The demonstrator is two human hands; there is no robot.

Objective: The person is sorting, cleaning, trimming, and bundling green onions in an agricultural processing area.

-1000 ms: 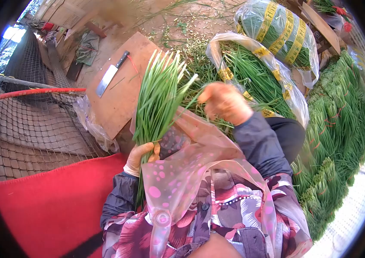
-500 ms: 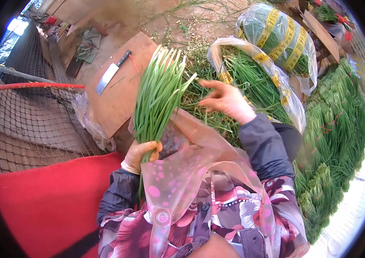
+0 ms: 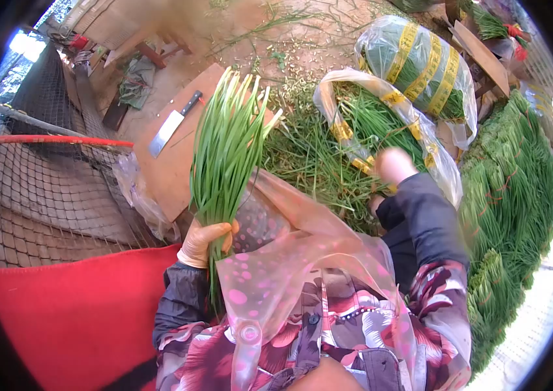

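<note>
My left hand [image 3: 205, 242], in a pale glove, is closed round the lower part of a bunch of garlic chives [image 3: 227, 150]. The bunch stands out away from me, pale ends at the top, with a few stalks sticking out to the right. My right hand [image 3: 395, 167] is smeared by motion beside the open plastic bag [image 3: 453, 174] with yellow-printed tape. Loose green chives [image 3: 387, 124] lie in that bag. Whether the right hand touches anything cannot be made out.
A cleaver [image 3: 173, 124] with a black handle lies on a brown board [image 3: 159, 176]. Chive trimmings [image 3: 302, 156] cover the ground. A wrapped bale [image 3: 420, 65] sits behind the bag, and a large heap of tied chives [image 3: 511, 215] is at right. Red cloth [image 3: 81, 313] lies at left.
My right hand has moved away from the bunch, rightward and down to the open bag. My left hand still holds the chives, which have shifted slightly left.
</note>
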